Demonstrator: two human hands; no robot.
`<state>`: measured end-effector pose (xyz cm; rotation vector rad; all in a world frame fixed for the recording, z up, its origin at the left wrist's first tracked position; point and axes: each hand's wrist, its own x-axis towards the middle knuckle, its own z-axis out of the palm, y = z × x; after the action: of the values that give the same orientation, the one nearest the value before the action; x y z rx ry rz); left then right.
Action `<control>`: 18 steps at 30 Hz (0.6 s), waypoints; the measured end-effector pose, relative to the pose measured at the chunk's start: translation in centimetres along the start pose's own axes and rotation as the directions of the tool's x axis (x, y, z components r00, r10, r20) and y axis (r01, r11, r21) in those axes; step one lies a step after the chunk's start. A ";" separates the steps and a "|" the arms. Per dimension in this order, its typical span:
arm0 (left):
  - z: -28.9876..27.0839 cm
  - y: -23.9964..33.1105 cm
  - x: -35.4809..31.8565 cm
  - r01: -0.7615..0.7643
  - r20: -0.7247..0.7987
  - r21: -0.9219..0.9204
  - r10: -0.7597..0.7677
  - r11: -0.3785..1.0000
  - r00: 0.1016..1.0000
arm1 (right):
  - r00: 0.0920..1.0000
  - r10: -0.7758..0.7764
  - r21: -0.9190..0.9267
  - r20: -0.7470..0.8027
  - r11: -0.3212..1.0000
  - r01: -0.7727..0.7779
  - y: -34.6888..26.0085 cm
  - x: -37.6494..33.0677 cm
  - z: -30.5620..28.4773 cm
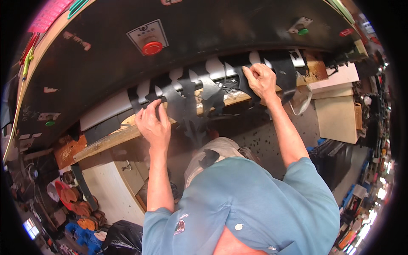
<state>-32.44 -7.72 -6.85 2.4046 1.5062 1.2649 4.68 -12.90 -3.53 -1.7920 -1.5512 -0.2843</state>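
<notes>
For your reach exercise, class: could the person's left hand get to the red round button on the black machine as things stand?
Probably yes. The left hand rests on the black cut sheet at the bench edge, and the red button sits above it on the machine's front, with nothing visible between them. It would have to let go of the sheet first.

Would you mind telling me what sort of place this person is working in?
Probably a small workshop, perhaps for leather or shoe parts: a big dark machine with a red stop button, a black sheet full of cut-out holes, and tan cut pieces heaped below.
</notes>
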 end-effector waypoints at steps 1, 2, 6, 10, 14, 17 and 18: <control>-0.1 0.0 0.0 0.000 -0.001 -0.003 0.000 1.000 1.000 | 1.000 0.002 0.028 -0.010 1.000 -0.002 0.2 -0.1 0.2; -0.1 0.0 0.1 0.017 0.020 -0.019 -0.016 1.000 1.000 | 0.999 0.019 0.049 -0.029 0.999 -0.017 0.5 -0.2 0.3; -0.4 0.3 0.2 0.042 0.048 -0.051 -0.040 0.998 0.998 | 0.999 0.036 0.077 -0.029 0.996 -0.034 1.7 -0.8 0.2; -0.6 0.3 0.0 0.148 0.123 -0.109 -0.135 0.983 0.983 | 0.908 0.389 0.343 0.154 0.841 -0.418 1.4 -0.6 -0.8; -0.7 0.5 -0.1 0.095 0.093 -0.070 -0.088 0.993 0.992 | 0.783 0.592 0.465 0.190 0.648 -0.603 -1.2 1.4 -2.0; -1.5 0.8 0.5 0.085 0.209 -0.097 -0.063 0.992 0.976 | 0.931 0.344 0.466 0.124 0.808 -0.361 -5.0 3.6 -1.2; -2.0 0.9 1.0 0.092 0.248 -0.117 -0.061 0.989 0.967 | 0.965 0.244 0.476 0.093 0.841 -0.258 -6.4 4.5 -0.1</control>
<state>-32.85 -8.16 -4.55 2.2970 1.3900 0.9763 -0.11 -9.57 1.70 -1.5684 -1.2419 0.2452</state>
